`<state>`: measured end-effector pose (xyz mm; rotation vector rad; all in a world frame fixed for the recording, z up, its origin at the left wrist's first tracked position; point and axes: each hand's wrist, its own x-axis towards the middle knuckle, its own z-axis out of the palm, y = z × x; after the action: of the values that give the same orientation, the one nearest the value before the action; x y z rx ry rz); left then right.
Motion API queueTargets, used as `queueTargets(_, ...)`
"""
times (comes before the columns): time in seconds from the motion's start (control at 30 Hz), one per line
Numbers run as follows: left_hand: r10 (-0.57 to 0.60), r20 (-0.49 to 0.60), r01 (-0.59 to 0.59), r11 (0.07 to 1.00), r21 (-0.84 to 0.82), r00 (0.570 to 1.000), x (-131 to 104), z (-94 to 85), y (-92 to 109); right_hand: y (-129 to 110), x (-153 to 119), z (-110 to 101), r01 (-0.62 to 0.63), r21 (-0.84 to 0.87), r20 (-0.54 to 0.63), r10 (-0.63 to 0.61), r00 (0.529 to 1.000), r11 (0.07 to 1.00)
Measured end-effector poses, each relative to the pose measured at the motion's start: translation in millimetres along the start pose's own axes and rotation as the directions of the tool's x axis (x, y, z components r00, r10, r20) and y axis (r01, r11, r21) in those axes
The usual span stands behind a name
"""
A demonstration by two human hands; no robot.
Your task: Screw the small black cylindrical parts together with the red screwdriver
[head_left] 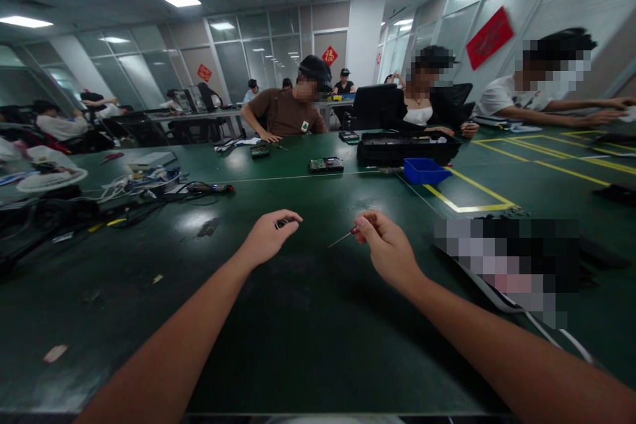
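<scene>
My right hand (380, 238) is closed around the red handle of a small screwdriver (342, 238), whose thin metal shaft points left and down over the green table (278, 358). To its left, my left hand (271, 235) has its fingers curved and the thumb apart from them. A small dark object (282, 222) shows between that thumb and the fingers, too small to make out. The two hands are apart, above the table. Beyond them lies a circuit board or drive (326, 164) on the tabletop.
Cables (149, 189) and tools lie at the left. A blue bin (426, 171) stands by a long black tray (407, 149) ahead. At the right is a blurred-out device (497, 265) with a white cable. Several people sit across the table.
</scene>
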<state>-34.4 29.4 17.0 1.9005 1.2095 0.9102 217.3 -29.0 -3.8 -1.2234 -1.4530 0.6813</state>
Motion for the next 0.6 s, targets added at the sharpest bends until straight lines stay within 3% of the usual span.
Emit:
queueTargets(0.13, -0.151, -0.162, 0.066, 0.897, -0.437, 0.975, 3, -18.4, 4, -1, 0, 1, -0.016, -0.001, 0.011, 0.016, 1.000, 1.000)
queueTargets(0.3, -0.312, -0.347, 0.032, 0.781, -0.623, 0.884, 0, -63.2, -2, -1, 0, 0, -0.014, -0.019, 0.018, 0.014, 1.000, 1.000)
queueTargets(0.43, -0.451, -0.487, 0.017, 0.746, -0.666, 0.748, -13, -112.1, -20, 0, 1, 0, -0.022, -0.048, 0.019, 0.023, 1.000, 0.999)
queueTargets(0.6, -0.548, -0.650, 0.043, 0.781, -0.623, 0.526, -51, -175.4, -43, 4, 1, 0, -0.006, -0.045, 0.037, 0.008, 0.999, 0.999)
